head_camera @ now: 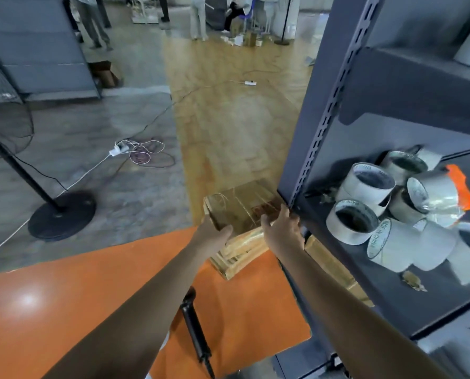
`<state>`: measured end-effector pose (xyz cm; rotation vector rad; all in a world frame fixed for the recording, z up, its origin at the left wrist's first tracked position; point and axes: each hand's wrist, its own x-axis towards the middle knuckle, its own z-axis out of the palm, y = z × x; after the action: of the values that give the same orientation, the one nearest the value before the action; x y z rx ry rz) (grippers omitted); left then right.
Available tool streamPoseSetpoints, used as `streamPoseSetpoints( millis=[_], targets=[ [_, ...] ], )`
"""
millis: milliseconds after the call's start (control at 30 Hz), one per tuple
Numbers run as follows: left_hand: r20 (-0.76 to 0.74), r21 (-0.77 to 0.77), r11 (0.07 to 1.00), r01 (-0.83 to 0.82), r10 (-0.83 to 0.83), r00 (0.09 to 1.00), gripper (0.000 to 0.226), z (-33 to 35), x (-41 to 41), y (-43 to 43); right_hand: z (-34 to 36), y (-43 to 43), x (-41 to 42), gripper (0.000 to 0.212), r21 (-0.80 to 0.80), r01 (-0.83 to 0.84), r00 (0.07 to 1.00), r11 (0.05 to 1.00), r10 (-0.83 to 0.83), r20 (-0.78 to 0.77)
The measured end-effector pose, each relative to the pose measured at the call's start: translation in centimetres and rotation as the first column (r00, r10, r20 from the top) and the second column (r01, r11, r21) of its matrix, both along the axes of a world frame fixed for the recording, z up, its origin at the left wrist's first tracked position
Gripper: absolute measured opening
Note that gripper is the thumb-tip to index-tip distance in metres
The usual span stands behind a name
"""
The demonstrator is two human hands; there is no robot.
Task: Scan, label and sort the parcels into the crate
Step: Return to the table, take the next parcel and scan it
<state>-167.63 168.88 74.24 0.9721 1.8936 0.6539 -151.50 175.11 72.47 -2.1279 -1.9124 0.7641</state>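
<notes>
Both hands grip the top parcel (238, 207): the left hand (214, 232) on its near corner, the right hand (281, 231) on its right end. It rests on the parcel stack (242, 254) just ahead, its long side running across between the hands, with both hands about as near.

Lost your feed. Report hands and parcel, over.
Left hand and right hand hold top parcel on stack. Scanner lies on table. Shelf post close beside right hand.

In the lower right of the frame, the inner rim of a white-cored roll of grey tape (379, 237) reads "MADE IN CHINA". Neighbouring tape rolls (369, 179) carry rim print too blurred to read. At centre, the brown paper-wrapped parcel (239, 209) bears a reddish mark, possibly a stamp, which is illegible.
</notes>
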Motion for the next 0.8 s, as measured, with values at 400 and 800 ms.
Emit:
streamPoseSetpoints(
  millis=[400, 800],
  targets=[
    [0.252, 0.054, 0.958, -0.282, 0.260, 0.932, 0.033, 1.9, -5.0, -2.1, 2.1, -1.8, -4.3, 0.072, 0.082, -0.044, 0.996, 0.996, 0.051, -0.073],
    [0.295, 0.131, 0.945, -0.301, 0.253, 0.921, 0.094, 2.3, -19.3, -12.3, 4.5, -10.7, -16.4, 0.085, 0.070, -0.026, 0.951, 0.997, 0.046, -0.305]
  ],
)
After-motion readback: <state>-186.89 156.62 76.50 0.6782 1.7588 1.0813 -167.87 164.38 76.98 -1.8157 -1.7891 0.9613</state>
